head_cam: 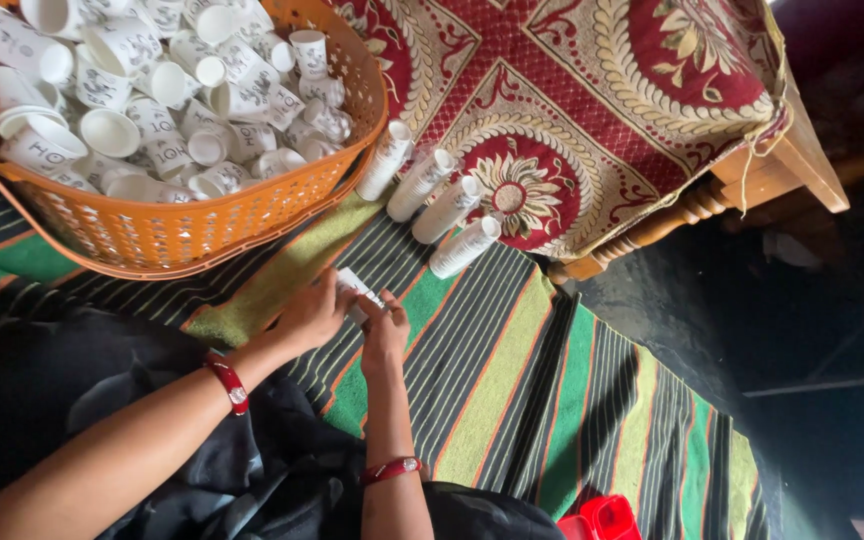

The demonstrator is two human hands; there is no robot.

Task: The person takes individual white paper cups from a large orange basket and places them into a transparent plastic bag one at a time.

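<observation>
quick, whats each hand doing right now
Left hand: closed on the paper cup.
Right hand: closed on the same paper cup.

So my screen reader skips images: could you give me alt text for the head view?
Two hands, left hand and right hand, hold a small stack of white paper cups over a striped mat. Beside them sit an orange basket full of loose cups and four stacked cup columns against a red patterned cloth.

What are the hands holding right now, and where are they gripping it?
Both the left hand and the right hand hold a white paper cup between them, fingers around its sides.
</observation>
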